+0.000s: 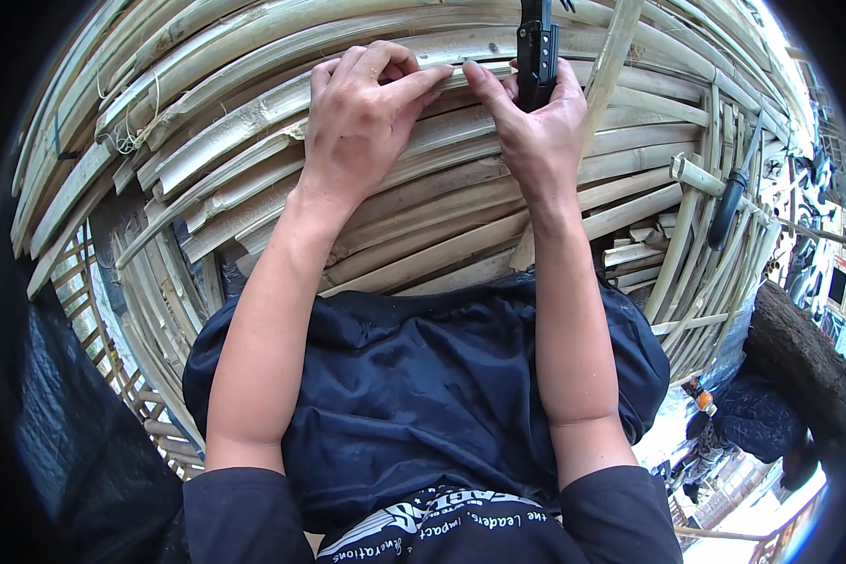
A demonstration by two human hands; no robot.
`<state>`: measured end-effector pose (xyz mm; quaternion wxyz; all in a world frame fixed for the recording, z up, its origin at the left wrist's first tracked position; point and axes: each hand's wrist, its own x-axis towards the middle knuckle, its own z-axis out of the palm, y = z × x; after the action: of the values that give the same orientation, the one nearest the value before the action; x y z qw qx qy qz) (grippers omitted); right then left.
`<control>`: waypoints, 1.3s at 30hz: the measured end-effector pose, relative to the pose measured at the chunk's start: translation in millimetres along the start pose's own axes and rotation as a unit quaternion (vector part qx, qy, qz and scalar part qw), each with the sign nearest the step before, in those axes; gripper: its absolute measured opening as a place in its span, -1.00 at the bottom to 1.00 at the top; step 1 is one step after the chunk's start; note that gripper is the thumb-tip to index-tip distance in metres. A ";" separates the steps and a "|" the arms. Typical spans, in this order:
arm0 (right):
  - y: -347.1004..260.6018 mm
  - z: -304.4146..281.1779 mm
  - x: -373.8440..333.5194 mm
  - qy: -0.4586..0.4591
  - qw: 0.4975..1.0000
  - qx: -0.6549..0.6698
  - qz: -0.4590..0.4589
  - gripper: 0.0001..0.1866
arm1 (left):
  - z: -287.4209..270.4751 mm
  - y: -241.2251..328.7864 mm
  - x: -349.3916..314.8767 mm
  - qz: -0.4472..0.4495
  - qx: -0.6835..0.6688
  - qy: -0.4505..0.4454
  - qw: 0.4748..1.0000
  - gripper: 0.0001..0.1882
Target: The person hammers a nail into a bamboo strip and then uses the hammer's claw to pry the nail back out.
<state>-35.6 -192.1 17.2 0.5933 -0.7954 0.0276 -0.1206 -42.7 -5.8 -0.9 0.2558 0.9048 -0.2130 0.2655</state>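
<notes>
Bamboo slats [423,202] lie packed side by side under both my hands, curving across the whole view. My left hand [362,117] rests knuckles up on them, fingers curled and pressed together, forefinger stretched right to meet the right thumb on one pale slat [461,66]. My right hand [536,122] is closed round a black tool [537,52], thumb reaching left onto the same slat. What the tool's tip is doing I cannot tell; it runs out of view at the top. To do this well, I judge I should keep both fingertips pinning the slat flat against its neighbours, hold the tool upright, and keep my left fingers clear of its working end. A second dark-handled tool [728,202] lies well apart, at right.
</notes>
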 end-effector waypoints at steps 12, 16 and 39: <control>4.7 2.4 1.3 0.002 1.000 -0.004 -0.012 -0.45 | -1.6 0.5 -1.5 -0.009 -0.009 -0.022 1.000 -0.70; 5.1 3.6 2.0 0.001 1.000 -0.002 -0.007 -0.45 | -0.3 -0.2 -1.3 -0.007 -0.008 -0.012 1.000 -0.72; -60.8 -45.8 -34.5 -0.039 0.996 -0.079 -0.008 -0.76 | -2.6 -7.8 -1.7 0.000 -0.067 0.030 0.997 -0.81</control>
<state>-85.4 -210.6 81.7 0.5280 -0.8443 0.0077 -0.0915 -40.9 2.2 -2.7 0.3223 0.8771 -0.2225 0.2778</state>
